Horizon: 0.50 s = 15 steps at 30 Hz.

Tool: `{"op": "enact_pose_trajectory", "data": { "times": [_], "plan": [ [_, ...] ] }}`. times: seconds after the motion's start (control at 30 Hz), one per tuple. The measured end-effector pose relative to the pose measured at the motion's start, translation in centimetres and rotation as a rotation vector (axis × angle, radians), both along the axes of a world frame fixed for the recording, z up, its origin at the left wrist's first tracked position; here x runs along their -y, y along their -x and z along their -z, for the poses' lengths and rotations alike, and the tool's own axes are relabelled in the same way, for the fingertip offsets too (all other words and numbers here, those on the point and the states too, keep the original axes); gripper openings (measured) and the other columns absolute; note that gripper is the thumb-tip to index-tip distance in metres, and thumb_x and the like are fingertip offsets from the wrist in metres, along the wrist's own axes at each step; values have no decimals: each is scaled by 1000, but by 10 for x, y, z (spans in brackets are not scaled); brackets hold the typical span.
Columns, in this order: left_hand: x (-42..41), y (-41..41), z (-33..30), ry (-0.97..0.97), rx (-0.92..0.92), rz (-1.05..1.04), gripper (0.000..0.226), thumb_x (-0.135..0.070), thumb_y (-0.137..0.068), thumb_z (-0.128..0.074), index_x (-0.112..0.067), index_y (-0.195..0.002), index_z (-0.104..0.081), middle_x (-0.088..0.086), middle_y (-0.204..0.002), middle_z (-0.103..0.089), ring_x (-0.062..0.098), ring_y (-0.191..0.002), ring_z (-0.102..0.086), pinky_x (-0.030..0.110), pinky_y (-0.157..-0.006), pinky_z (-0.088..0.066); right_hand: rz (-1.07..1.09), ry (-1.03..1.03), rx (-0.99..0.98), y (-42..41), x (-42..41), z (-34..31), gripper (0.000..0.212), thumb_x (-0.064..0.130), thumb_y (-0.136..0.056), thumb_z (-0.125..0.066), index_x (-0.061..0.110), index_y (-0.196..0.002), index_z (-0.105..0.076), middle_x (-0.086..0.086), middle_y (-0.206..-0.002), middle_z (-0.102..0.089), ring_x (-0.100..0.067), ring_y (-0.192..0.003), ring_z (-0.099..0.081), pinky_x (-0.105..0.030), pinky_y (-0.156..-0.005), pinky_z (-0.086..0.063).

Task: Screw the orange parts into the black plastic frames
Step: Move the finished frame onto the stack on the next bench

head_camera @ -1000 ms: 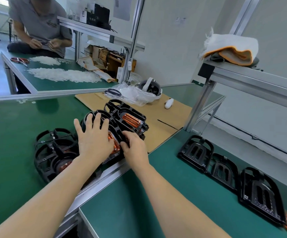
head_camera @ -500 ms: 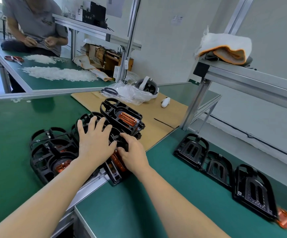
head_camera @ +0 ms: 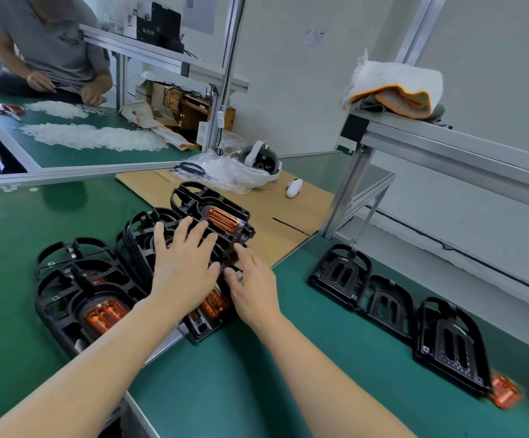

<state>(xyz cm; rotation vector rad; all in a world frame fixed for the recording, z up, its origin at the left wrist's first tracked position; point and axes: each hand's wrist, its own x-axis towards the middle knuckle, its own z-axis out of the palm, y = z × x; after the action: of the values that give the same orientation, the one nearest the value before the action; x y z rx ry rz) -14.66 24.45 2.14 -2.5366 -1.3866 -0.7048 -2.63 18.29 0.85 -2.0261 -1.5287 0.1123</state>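
Hands over the pile of black plastic frames (head_camera: 136, 248) at the bench corner. Left hand (head_camera: 182, 263) flat on top, fingers spread wide and straight, pressing the stack. Right hand (head_camera: 252, 286) just beside it, fingers loosely extended, tips touching the near frame (head_camera: 208, 327) with its orange part (head_camera: 215, 303). Long axis running from the wrists toward the far stack; frame directly beneath both palms, right hand nearer its free edge. Empty frames (head_camera: 389, 306) well apart to the right, loose orange parts (head_camera: 505, 395) beyond.

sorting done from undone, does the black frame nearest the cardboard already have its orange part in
In. The topmost frame by the cardboard has an orange part seated in its central opening. Whether it is screwed down cannot be told.
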Motion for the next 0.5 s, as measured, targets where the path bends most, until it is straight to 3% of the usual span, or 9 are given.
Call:
{"op": "enact_pose_trajectory", "data": {
  "times": [0.13,0.3,0.5],
  "plan": [
    [16,-25,3,-24,-62,87,53,-40,-99,-29,-26,-149,-24,-6,-158,-17,18,-147,-1,55,-109,14,196,65,174,-23,14,2,52,29,-105,-30,18,-153,-15,2,-160,-18,-14,-148,-7,-46,-119,4],
    [38,-63,6,-6,-147,216,54,-40,-100,-29,-30,-151,-11,-4,-160,-3,21,-147,6,59,-110,12,360,158,261,-60,43,6,55,30,-105,-28,16,-154,-8,4,-162,-9,-15,-149,-1,-52,-116,11],
    [58,-116,10,108,-186,342,53,-38,-102,-28,-28,-151,-10,-1,-161,-3,22,-147,6,58,-111,13,525,270,311,-102,76,7,56,30,-105,-29,18,-154,-5,5,-163,-4,-18,-150,2,-59,-113,12]
  ]
}}
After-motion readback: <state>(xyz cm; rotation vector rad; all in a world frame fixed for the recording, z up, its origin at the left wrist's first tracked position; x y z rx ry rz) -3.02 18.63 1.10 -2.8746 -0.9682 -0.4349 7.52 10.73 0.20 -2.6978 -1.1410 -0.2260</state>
